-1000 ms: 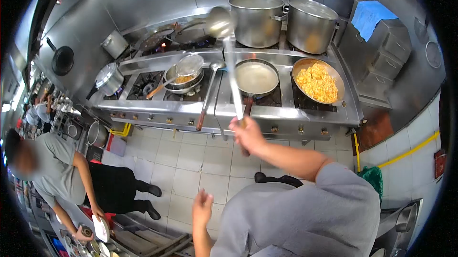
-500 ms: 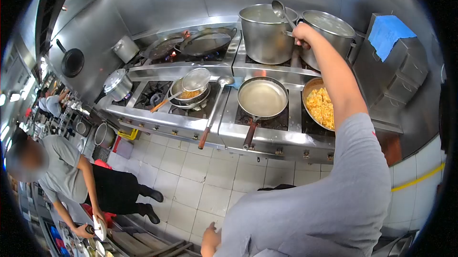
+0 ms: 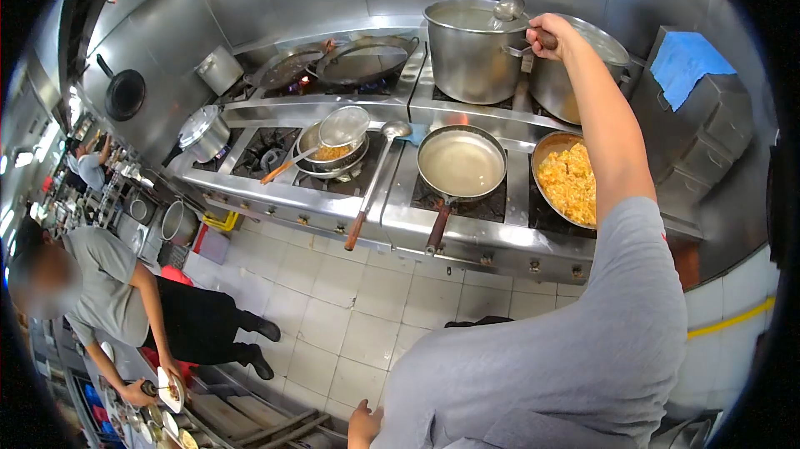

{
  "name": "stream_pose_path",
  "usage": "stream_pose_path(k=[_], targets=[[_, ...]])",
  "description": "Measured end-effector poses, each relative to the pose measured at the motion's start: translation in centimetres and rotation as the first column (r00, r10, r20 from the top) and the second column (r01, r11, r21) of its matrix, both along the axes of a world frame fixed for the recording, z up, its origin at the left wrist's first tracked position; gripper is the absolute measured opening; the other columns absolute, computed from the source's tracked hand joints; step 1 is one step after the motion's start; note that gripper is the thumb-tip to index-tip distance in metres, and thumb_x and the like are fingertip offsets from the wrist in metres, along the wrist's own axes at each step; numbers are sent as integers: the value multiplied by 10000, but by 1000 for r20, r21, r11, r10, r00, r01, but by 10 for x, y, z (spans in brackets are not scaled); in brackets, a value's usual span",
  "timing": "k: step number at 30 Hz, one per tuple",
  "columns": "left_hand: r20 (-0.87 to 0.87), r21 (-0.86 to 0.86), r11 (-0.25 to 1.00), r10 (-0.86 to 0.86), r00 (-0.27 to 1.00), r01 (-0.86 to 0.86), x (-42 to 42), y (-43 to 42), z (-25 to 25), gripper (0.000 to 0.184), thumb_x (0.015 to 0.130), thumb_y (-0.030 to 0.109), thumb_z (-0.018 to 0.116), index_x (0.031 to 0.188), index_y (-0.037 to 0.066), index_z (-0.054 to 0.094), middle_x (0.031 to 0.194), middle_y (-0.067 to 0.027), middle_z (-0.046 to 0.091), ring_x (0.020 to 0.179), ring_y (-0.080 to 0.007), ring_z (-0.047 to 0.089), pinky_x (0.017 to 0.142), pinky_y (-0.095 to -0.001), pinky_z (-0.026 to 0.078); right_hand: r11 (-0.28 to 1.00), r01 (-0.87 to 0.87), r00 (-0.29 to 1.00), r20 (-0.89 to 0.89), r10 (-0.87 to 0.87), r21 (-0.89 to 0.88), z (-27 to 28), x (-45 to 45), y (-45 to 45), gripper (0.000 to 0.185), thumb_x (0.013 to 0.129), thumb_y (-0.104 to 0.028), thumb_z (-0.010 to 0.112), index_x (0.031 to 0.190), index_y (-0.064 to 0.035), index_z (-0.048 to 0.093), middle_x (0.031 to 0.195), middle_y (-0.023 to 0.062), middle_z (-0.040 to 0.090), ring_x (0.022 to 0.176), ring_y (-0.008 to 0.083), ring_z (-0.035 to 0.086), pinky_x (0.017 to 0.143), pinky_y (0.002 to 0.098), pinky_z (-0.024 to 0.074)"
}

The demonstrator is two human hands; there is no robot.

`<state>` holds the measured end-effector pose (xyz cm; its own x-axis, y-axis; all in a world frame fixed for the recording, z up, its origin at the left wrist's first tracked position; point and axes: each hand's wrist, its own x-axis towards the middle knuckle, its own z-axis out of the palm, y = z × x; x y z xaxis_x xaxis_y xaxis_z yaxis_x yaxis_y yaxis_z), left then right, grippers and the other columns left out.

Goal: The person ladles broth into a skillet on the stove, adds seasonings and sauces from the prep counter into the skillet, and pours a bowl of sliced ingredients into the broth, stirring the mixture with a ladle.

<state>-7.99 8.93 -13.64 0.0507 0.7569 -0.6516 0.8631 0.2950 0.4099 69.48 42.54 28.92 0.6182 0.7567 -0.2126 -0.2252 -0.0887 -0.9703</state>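
My right hand (image 3: pixel 552 37) is closed round the dark handle of a ladle (image 3: pixel 508 8). The ladle's bowl is raised at the rim of a tall steel stockpot (image 3: pixel 475 62) of clear liquid. Behind my forearm stands a second stockpot (image 3: pixel 560 87), partly hidden. On the front burners are a frying pan (image 3: pixel 461 164) with cloudy liquid and a pan of yellow-orange food (image 3: pixel 567 172), the latter partly covered by my arm. My left hand (image 3: pixel 364 426) hangs low beside my body, holding nothing visible, its fingers loosely apart.
A strainer (image 3: pixel 344 127) rests over a pan with orange bits. Another long ladle (image 3: pixel 367 191) lies across the stove edge. Two wide pans (image 3: pixel 360 66) sit at the back. A co-worker (image 3: pixel 112 282) stands left, holding a plate. A blue cloth (image 3: pixel 690 66) drapes over a steel cabinet.
My right hand has shifted slightly right and up, and the ladle has tipped from upright-slanted to nearly level at the stockpot's rim. The view has moved a little.
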Motion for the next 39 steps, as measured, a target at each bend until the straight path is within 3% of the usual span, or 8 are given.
stream_pose_path(k=[12, 18, 26, 31, 34, 36, 38, 39], targets=[[7, 22, 1000, -1, 1000, 1, -28, 22, 26, 727, 858, 325, 732, 1424, -56, 480, 1264, -285, 635, 1147, -389, 645, 956, -415, 514, 982, -132, 991, 1, 133, 134, 5, -46, -78, 203, 1014, -209, 479, 859, -81, 498, 680, -6, 582, 558, 90, 525, 519, 236, 466], [6, 27, 997, -67, 998, 66, -55, 25, 15, 704, 875, 295, 737, 1428, -53, 476, 1264, -283, 636, 1164, -390, 636, 971, -419, 506, 922, -234, 912, -260, 318, 308, -12, -123, -141, 221, 1030, -219, 494, 904, -39, 511, 737, -26, 541, 583, 49, 502, 522, 216, 418], [73, 35, 992, -125, 990, 122, -76, 25, -6, 694, 886, 338, 723, 1421, -40, 490, 1242, -273, 649, 1149, -399, 638, 966, -436, 509, 946, -231, 823, -472, 315, 228, -133, -214, -203, 188, 985, -229, 578, 972, -42, 569, 709, -39, 573, 545, 50, 514, 491, 229, 435], [69, 25, 990, -139, 988, 138, -93, 25, -9, 701, 888, 364, 716, 1418, -38, 493, 1231, -273, 653, 1149, -404, 636, 971, -444, 506, 964, -241, 960, -173, 221, -107, -229, -251, -226, 147, 918, -124, 611, 787, -74, 566, 568, 18, 541, 457, 135, 532, 424, 288, 436], [22, 18, 985, -173, 985, 173, -107, 24, -9, 714, 888, 381, 712, 1422, -35, 487, 1232, -280, 650, 1159, -407, 630, 985, -448, 499, 938, -204, 965, 101, 240, -279, -224, -290, -244, 101, 892, -121, 629, 867, -62, 550, 678, 38, 587, 467, 112, 531, 428, 281, 430], [43, 17, 989, -146, 988, 145, -117, 25, -17, 720, 890, 389, 706, 1423, -39, 482, 1231, -281, 650, 1165, -413, 623, 990, -450, 495, 930, -165, 928, 268, 260, -330, -264, -281, -247, 220, 888, -144, 651, 1063, -24, 594, 755, 91, 633, 533, 222, 610, 501, 361, 499], [17, 9, 989, -148, 989, 148, -118, 27, -9, 721, 889, 388, 707, 1421, -44, 482, 1237, -283, 646, 1169, -413, 621, 991, -451, 494, 942, 211, 407, 899, 159, -261, -276, -293, -257, 434, 892, -139, 647, 1301, -30, 550, 844, 170, 673, 738, 379, 677, 676, 468, 547], [-7, 2, 989, -147, 989, 147, -116, 29, -4, 721, 889, 387, 707, 1419, -48, 482, 1244, -284, 643, 1172, -413, 618, 992, -451, 493, 917, 235, 403, 891, 211, -323, -275, -295, -259, 594, 889, -141, 645, 1444, -65, 449, 952, 229, 679, 938, 471, 643, 829, 536, 516]])
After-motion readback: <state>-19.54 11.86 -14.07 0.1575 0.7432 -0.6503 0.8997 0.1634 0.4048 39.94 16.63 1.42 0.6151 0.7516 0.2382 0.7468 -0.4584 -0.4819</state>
